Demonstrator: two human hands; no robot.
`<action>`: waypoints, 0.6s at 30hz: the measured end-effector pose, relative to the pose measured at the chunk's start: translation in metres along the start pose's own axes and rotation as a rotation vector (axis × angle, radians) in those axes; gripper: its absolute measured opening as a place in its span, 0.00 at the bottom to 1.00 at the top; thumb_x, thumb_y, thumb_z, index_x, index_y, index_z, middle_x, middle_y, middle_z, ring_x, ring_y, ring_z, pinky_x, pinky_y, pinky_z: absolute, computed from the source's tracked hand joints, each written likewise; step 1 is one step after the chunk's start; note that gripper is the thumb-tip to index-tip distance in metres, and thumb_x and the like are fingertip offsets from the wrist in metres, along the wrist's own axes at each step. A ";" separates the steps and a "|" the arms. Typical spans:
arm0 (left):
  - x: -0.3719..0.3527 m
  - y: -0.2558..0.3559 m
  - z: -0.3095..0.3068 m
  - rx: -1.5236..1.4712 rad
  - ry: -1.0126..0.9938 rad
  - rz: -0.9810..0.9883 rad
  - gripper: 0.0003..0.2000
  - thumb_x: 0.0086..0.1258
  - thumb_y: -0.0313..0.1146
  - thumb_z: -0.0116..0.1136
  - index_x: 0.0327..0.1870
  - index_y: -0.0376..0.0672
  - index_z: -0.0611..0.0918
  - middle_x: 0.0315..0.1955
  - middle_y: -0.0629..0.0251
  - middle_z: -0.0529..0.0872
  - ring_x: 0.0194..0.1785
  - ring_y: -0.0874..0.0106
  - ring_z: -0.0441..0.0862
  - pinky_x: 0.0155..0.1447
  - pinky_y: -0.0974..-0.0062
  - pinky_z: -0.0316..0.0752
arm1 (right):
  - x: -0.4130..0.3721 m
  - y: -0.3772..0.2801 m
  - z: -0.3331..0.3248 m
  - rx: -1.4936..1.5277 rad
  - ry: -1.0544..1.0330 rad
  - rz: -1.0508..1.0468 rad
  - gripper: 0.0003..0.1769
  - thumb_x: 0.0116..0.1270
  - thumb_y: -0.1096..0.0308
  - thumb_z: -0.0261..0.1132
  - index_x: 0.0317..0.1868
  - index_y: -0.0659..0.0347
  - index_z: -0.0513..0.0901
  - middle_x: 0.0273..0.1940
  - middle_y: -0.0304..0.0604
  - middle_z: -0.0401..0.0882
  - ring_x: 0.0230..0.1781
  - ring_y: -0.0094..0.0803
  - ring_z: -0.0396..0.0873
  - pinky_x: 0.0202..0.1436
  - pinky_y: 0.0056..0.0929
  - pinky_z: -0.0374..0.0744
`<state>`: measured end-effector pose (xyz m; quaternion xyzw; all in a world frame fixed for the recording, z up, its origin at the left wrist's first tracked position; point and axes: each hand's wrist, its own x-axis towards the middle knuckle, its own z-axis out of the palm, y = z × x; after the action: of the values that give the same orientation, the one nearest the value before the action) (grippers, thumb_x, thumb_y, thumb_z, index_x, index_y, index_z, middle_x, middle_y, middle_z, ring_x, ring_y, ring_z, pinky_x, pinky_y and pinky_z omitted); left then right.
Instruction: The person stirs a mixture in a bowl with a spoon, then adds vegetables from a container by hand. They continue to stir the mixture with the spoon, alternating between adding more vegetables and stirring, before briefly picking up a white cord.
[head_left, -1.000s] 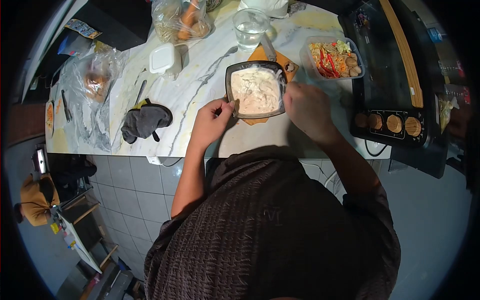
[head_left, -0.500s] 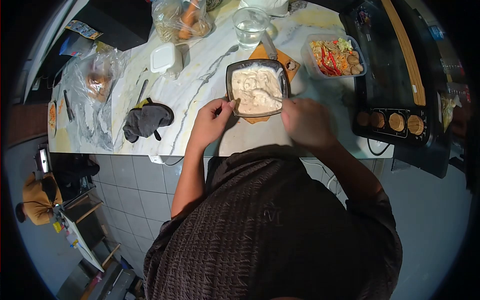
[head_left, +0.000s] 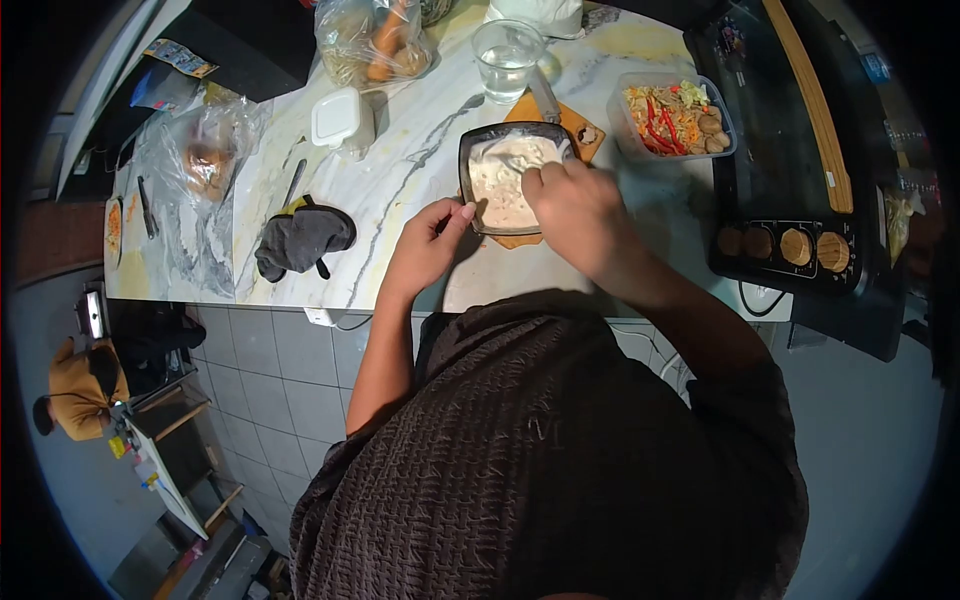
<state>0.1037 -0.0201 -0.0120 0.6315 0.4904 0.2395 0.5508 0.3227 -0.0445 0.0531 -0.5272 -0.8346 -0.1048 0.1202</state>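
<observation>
A dark square bowl (head_left: 464,172) holds a thick, pale, lumpy batter (head_left: 497,197). It sits partly over an orange-brown board (head_left: 582,125) on the marble counter. Thumb and fingers of my left hand (head_left: 425,245) pinch the bowl's lower left edge. My right hand (head_left: 577,212) is over the bowl's right side, its fingers closed round the handle of what looks like a spoon (head_left: 514,166). The spoon's far end is down in the batter, and most of its handle is hidden by the hand.
Behind the bowl stands a clear cup of water (head_left: 507,75). A plastic tub of vegetables (head_left: 672,118) is at right, beside the black stove (head_left: 775,165). Leftward are a white-lidded container (head_left: 341,120) and a dark mitt (head_left: 303,240). Another person (head_left: 90,395) is far left.
My right hand has moved left and up over the bowl, taking the spoon toward the back of the batter. My left hand stays on the bowl's edge. The whole view shifts slightly.
</observation>
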 end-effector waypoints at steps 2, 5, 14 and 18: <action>-0.001 0.000 0.000 -0.009 -0.002 -0.023 0.16 0.79 0.43 0.53 0.35 0.38 0.79 0.25 0.77 0.72 0.31 0.84 0.65 0.36 0.82 0.62 | -0.007 -0.002 -0.011 0.062 -0.056 -0.015 0.03 0.53 0.73 0.60 0.30 0.60 0.78 0.27 0.41 0.75 0.31 0.36 0.78 0.31 0.34 0.78; -0.001 -0.006 0.002 -0.069 0.010 -0.025 0.18 0.80 0.44 0.50 0.35 0.36 0.78 0.25 0.74 0.72 0.32 0.81 0.65 0.37 0.80 0.64 | -0.023 0.004 -0.026 0.168 -0.109 -0.061 0.04 0.55 0.73 0.59 0.32 0.60 0.77 0.29 0.42 0.74 0.33 0.37 0.77 0.33 0.35 0.76; -0.001 -0.002 0.002 -0.064 0.014 -0.057 0.19 0.80 0.44 0.49 0.35 0.36 0.78 0.25 0.73 0.74 0.32 0.80 0.67 0.38 0.79 0.66 | -0.033 0.008 -0.056 0.234 -0.271 0.138 0.05 0.60 0.71 0.58 0.28 0.61 0.76 0.25 0.45 0.78 0.31 0.42 0.80 0.34 0.42 0.78; 0.000 0.005 0.005 -0.041 0.049 -0.026 0.17 0.77 0.42 0.54 0.34 0.34 0.78 0.21 0.72 0.71 0.29 0.81 0.64 0.34 0.79 0.64 | -0.037 0.009 -0.027 0.250 -0.230 0.238 0.06 0.61 0.70 0.58 0.28 0.62 0.77 0.26 0.48 0.79 0.31 0.45 0.81 0.34 0.45 0.79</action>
<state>0.1097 -0.0226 -0.0090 0.6077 0.5069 0.2577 0.5544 0.3492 -0.0806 0.0674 -0.6117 -0.7811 0.0755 0.1002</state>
